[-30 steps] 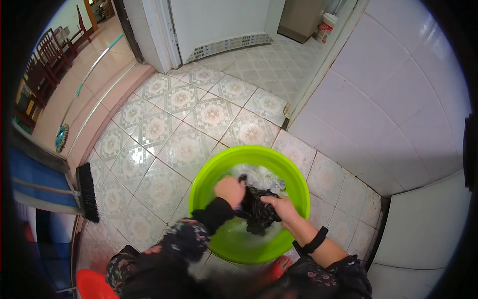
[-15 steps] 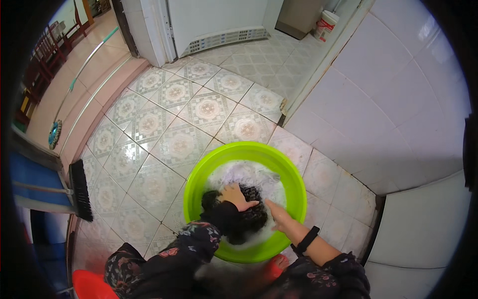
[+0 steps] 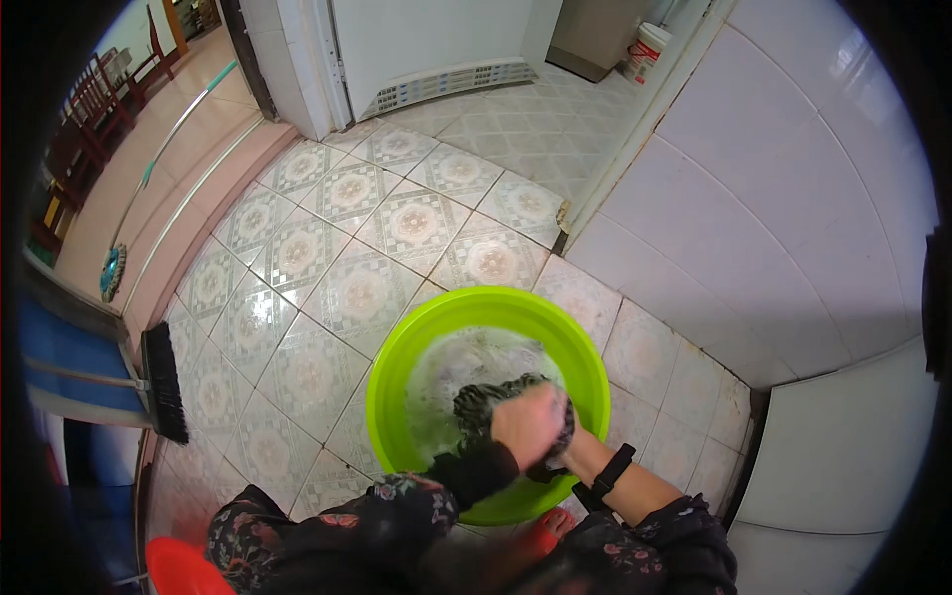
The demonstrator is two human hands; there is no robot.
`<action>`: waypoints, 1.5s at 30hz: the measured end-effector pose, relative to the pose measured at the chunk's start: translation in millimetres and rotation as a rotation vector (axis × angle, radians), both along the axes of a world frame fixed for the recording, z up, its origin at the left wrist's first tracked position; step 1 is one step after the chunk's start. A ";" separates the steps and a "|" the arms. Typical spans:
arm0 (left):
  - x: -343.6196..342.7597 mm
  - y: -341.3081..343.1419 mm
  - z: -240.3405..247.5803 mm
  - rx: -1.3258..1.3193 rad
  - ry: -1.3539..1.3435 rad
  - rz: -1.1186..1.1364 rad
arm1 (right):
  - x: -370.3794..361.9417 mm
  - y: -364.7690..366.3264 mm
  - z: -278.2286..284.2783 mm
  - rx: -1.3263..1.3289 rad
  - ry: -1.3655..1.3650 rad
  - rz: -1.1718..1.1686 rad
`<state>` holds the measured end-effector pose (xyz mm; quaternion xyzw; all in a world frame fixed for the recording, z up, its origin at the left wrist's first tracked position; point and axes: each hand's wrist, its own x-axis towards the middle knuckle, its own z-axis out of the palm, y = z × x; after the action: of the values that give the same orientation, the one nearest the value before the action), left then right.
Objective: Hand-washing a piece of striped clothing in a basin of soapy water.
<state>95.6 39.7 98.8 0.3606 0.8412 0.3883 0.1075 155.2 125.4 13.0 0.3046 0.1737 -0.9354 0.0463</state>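
A round lime-green basin (image 3: 392, 397) stands on the floor in front of me, holding cloudy, sudsy water (image 3: 426, 392). Over the water, a wet dark cloth (image 3: 483, 402) is bunched up, its left part hanging into the suds. My left hand (image 3: 531, 424) is closed around the cloth, slightly smeared by motion. Against the cloth's right end, low by the basin's right side, my right hand (image 3: 572, 451) is closed on it too; its fingers are mostly hidden by the cloth and my left hand. Pale purplish fabric (image 3: 486, 349) shows under the foam at the far side.
Patterned tiles (image 3: 297, 307) surround the basin. A black-bristled broom (image 3: 162, 385) is at the left, and a mop (image 3: 114, 273) leans by the pink step. White tiled wall (image 3: 754, 198) rises at the right. Something red (image 3: 183, 567) sits at lower left.
My left hand has moved right and closed on the dark cloth, which is now gathered up toward my right hand. Earlier it lay spread on the water under my open left hand.
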 end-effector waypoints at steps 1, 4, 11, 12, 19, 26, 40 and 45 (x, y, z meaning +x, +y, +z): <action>-16.8 2.0 -11.9 0.020 0.046 0.099 | -2.3 -2.5 8.5 0.050 -0.028 -0.009; -70.9 -22.5 -50.3 -0.222 0.089 0.150 | -14.6 -15.9 47.0 0.332 -0.290 -0.023; -120.1 -43.2 -57.8 -0.671 0.117 0.001 | -21.0 2.8 65.8 1.469 -0.075 0.677; -116.1 -39.4 -45.1 -0.673 0.114 -0.001 | -16.2 0.0 71.9 1.715 -0.175 0.834; -78.2 -27.9 -68.0 -0.739 0.387 -0.313 | -9.4 -21.4 48.7 1.827 -0.368 1.342; -97.9 -22.8 -80.7 -0.871 -0.039 -0.416 | -2.2 14.8 6.9 1.674 -0.172 1.152; -88.3 -46.3 50.3 0.294 -1.212 -0.378 | -22.2 -5.9 64.2 0.363 0.131 0.170; -77.9 -58.8 62.7 0.478 -1.517 -0.323 | -23.0 -10.6 71.0 0.139 0.052 0.079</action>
<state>17.7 -19.2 161.5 0.1292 0.3712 0.6759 0.6235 132.2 114.8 83.9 0.2753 0.2512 -0.9262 0.0575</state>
